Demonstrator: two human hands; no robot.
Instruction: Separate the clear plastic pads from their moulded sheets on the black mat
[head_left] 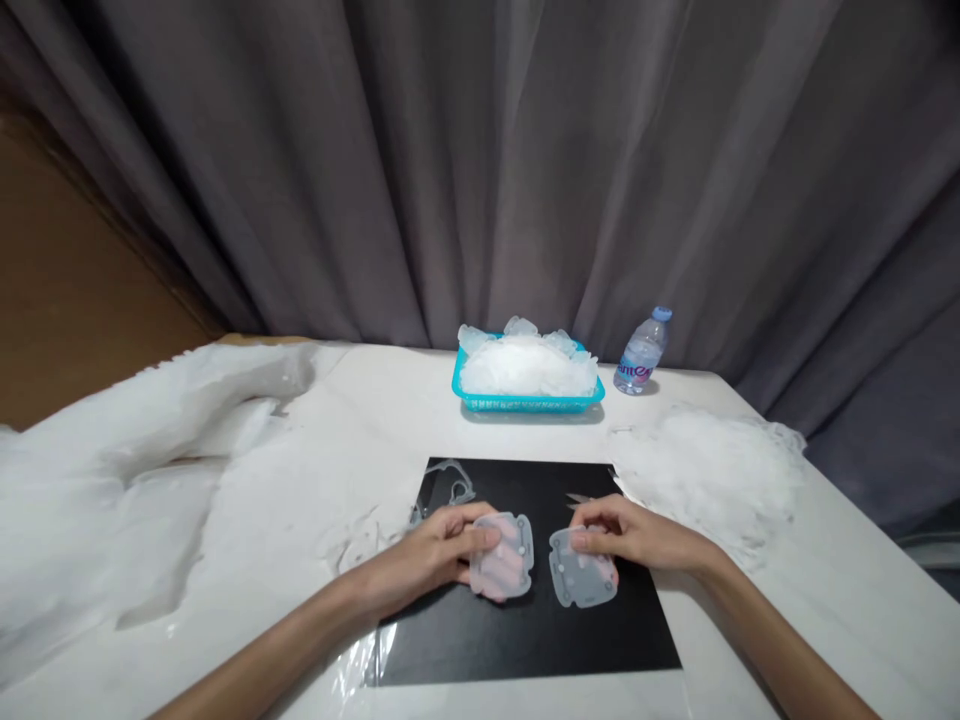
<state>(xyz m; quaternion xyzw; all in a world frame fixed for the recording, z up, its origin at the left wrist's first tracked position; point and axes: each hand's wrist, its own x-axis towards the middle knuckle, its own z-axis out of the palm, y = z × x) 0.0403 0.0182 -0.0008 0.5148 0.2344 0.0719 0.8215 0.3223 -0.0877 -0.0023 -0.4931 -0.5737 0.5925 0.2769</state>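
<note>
Above a black mat (525, 645), my left hand (457, 550) grips a translucent plastic piece (514, 560), squarish with rounded, notched edges. Its thumb lies on top and the fingers show through from behind. My right hand (611, 530) pinches a second translucent plastic piece (585, 585) of like shape, thumb on its face. A narrow gap separates the two pieces. Just beyond the right hand, the pointed metal tips of a tool (577, 498) rest on the mat; the rest of it is hidden. Clear plastic scraps (459, 485) lie at the mat's far left corner.
A turquoise basket (529, 404) heaped with translucent pieces stands at the back. Beside it is a water bottle (641, 355). Thin clear plastic strips (712, 475) pile up on the right. White plastic bags (150, 480) cover the left. A grey curtain (480, 170) hangs behind the table.
</note>
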